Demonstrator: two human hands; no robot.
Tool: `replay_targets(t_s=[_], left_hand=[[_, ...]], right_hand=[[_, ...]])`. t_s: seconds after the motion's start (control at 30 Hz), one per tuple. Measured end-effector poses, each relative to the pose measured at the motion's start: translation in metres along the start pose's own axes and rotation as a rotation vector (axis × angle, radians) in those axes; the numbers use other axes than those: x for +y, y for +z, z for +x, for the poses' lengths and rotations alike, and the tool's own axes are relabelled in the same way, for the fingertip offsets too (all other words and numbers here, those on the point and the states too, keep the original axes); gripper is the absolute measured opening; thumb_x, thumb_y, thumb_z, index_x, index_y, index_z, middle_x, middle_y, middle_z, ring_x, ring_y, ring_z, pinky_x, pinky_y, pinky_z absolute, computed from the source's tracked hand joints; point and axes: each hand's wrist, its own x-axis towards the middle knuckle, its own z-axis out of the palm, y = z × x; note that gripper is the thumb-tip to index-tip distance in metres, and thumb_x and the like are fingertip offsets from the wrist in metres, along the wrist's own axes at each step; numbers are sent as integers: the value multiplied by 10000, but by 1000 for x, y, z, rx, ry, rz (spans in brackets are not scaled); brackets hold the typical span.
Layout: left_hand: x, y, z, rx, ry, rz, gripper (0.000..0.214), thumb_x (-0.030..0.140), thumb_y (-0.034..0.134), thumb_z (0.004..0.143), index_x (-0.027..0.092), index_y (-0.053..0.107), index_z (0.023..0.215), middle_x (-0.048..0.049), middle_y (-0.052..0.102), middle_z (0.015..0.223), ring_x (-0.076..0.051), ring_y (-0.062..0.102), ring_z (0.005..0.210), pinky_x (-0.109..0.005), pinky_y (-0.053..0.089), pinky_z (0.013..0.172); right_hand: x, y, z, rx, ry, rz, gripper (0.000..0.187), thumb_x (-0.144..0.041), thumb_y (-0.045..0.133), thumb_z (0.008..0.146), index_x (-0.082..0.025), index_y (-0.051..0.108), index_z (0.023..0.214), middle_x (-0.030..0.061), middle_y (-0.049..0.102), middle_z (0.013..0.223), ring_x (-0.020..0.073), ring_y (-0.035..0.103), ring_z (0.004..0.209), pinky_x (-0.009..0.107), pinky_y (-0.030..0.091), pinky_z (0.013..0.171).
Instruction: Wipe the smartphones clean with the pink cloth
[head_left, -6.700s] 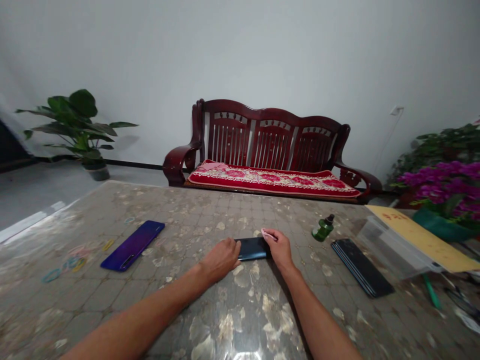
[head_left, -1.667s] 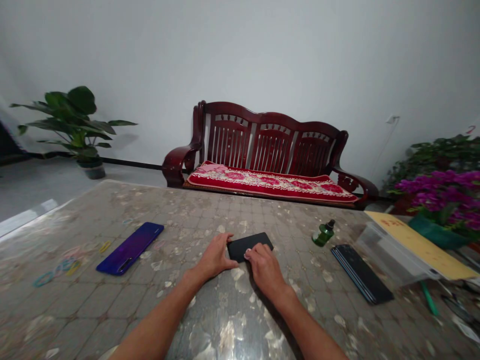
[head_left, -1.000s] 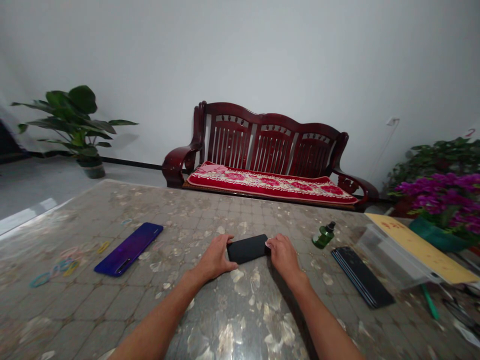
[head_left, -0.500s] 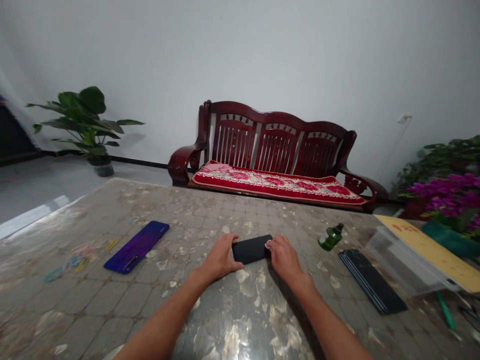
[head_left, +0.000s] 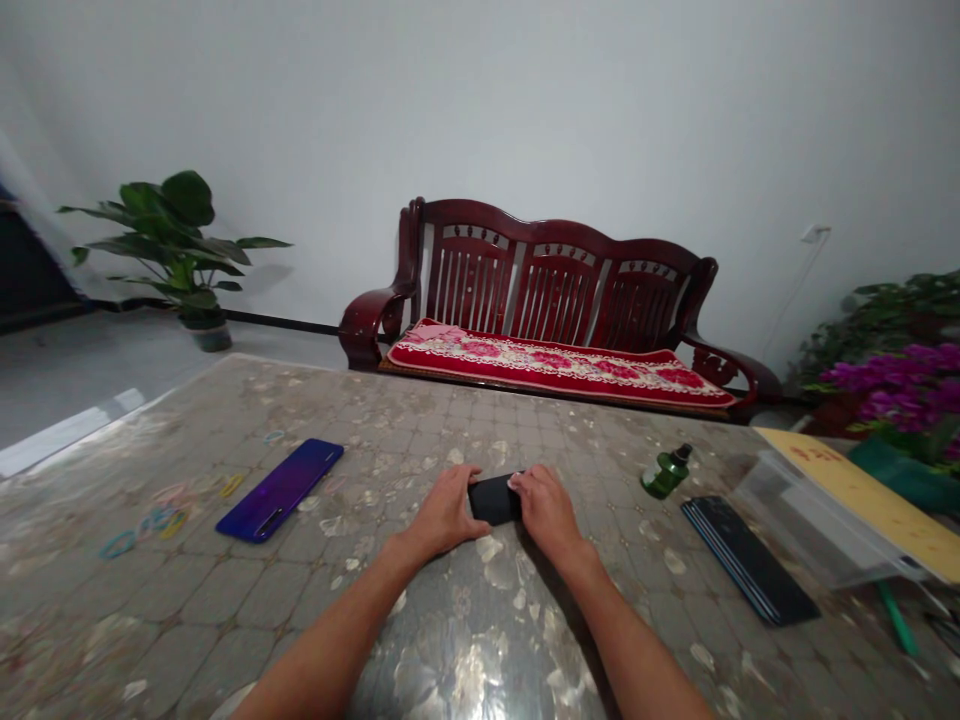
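Note:
A black smartphone (head_left: 495,499) lies on the patterned table in front of me, its dark face up. My left hand (head_left: 448,510) grips its left end, with the thumb at the near edge and the fingers at the far edge. My right hand (head_left: 547,508) is closed over the right part of the phone and covers it. Pinched in its fingertips is a small white wad (head_left: 513,482), pressed to the phone's surface; whether it is cloth or tissue I cannot tell.
Left of my hands lie a blue-purple phone (head_left: 281,490) and several coloured bands (head_left: 163,518). To the right stand a green spray bottle (head_left: 665,471), a dark wallet-like item (head_left: 748,560) and a clear plastic box (head_left: 799,525) under a yellow board (head_left: 862,500). Beyond the table is a wooden bench (head_left: 555,290).
My right hand has slid left across the phone with the white wad, covering more of it. My left hand keeps its hold on the phone's left end.

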Motion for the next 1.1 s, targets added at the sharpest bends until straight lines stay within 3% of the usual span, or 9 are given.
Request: replay_targets(t_s=[0.1,0.17,0.33,0.4,0.6,0.7,0.93,1.1], left_hand=[[0,0,-1,-6,3,0,774,185,846,495,148,541,1206,-114,613,1114,-330,565,1087,-451,472,950],[-1,0,-1,-3,3,-14,782,178,844,496,149,536,1214,-116,612,1121,-328,570,1087,-455,470,954],[-4,2,0,8,6,-42,796,184,847,492,197,535,1224,-94,607,1157,-316,574,1091,-455,471,967],[-5,3,0,6,0,-27,803,185,851,489,203,534,1226,-82,612,1140,-312,577,1082,-453,473,964],[-6,4,0,1,-3,-26,827,197,864,481,172,525,1235,-106,615,1125,-324,580,1086,-446,473,955],[-7,4,1,-12,-12,-12,834,205,858,483,171,516,1243,-104,616,1123,-328,579,1091,-451,468,963],[-7,5,2,17,47,-34,672,120,729,551,164,551,1197,-115,618,1159,-312,574,1116,-438,454,999],[-4,3,2,20,20,-40,702,135,752,534,177,548,1204,-108,631,1132,-315,593,1072,-451,476,971]], right_hand=[[15,-2,9,30,148,-42,247,-145,490,947,-195,732,951,76,644,922,198,545,927,277,399,833],[11,0,11,31,174,-52,240,-140,499,942,-194,733,933,79,641,922,204,542,928,277,400,825],[-26,6,2,-27,-72,-2,253,-128,474,952,-211,711,919,60,632,919,199,527,926,279,400,820],[-28,5,0,-45,-128,18,255,-127,472,954,-216,709,924,54,632,919,194,528,918,276,401,821],[9,-1,11,34,117,-59,259,-109,487,932,-191,734,926,79,646,917,212,538,922,284,401,818],[5,1,16,25,153,-73,271,-91,487,917,-188,740,914,86,647,912,214,545,917,288,405,811],[-53,10,14,-113,-231,72,247,-86,505,912,-196,725,891,59,649,928,192,540,927,281,414,830],[-44,2,0,-153,-321,158,246,-81,517,914,-205,728,889,40,636,910,169,533,898,257,407,799]])
